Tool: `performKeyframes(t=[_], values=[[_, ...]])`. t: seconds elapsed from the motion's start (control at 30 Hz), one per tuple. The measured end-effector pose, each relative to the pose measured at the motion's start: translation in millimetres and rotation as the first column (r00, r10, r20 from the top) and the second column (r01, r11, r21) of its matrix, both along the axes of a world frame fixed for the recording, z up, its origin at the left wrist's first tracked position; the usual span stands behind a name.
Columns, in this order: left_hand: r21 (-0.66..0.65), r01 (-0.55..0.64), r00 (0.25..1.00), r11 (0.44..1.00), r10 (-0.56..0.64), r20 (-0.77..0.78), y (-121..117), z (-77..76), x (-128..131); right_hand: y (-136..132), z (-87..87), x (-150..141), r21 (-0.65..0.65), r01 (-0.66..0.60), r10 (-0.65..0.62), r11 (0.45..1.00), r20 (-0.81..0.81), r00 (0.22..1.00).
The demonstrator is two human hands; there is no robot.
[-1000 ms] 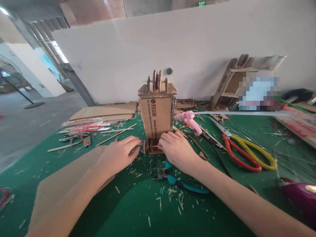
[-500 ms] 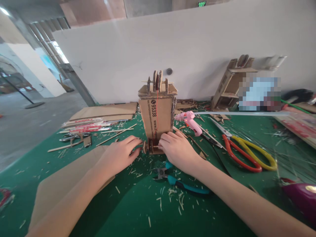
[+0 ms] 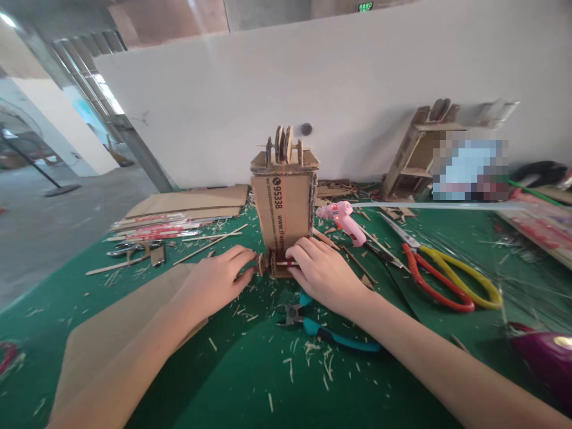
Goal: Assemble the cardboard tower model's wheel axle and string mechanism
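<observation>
A tall cardboard model [image 3: 286,205] stands on the green mat [image 3: 250,369], with cardboard wheels on a stick axle at its top and a red thread running down its front. At its foot is a small stick axle with a cardboard disc [image 3: 261,264]. My left hand [image 3: 218,279] pinches the left end of that axle at the disc, fingers closed. My right hand [image 3: 324,273] rests against the model's base on the right, fingers curled and pressed on the axle's other end.
Teal-handled cutters [image 3: 322,330] lie just in front of my right hand. A pink glue gun [image 3: 346,221] and red-and-yellow scissors [image 3: 447,277] lie to the right. Cardboard sheets [image 3: 120,325], sticks and wrapped chopsticks [image 3: 156,229] lie to the left. A second cardboard model [image 3: 415,152] leans on the wall.
Both hands stay at the base axle with only slight finger shifts; red thread now shows wound on the lower axle. The view has barely moved.
</observation>
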State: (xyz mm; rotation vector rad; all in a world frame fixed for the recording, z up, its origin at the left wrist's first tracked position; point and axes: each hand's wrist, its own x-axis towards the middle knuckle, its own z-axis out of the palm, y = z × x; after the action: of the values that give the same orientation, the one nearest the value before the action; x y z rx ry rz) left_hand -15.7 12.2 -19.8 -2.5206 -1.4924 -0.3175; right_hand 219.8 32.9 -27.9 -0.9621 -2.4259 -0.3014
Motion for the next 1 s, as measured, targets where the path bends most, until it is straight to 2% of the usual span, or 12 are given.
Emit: performKeyframes(t=[0.37, 0.87, 1.0], values=[[-0.063, 0.025, 0.999, 0.998, -0.024, 0.024, 1.7, -0.6, -2.5, 2.1, -6.9, 0.3, -0.005, -0.125, 0.123, 0.992, -0.128, 0.984], [-0.037, 0.062, 0.998, 0.997, -0.062, -0.011, 2.7, -3.3, -4.1, 3.6, -3.4, -2.1, -0.038, -0.108, 0.102, 0.993, -0.133, 0.986], [-0.019, 0.113, 0.993, 0.993, -0.114, -0.037, 1.4, -0.5, -4.8, 5.5, -4.1, -1.0, -0.058, -0.098, 0.092, 0.994, -0.089, 0.992]])
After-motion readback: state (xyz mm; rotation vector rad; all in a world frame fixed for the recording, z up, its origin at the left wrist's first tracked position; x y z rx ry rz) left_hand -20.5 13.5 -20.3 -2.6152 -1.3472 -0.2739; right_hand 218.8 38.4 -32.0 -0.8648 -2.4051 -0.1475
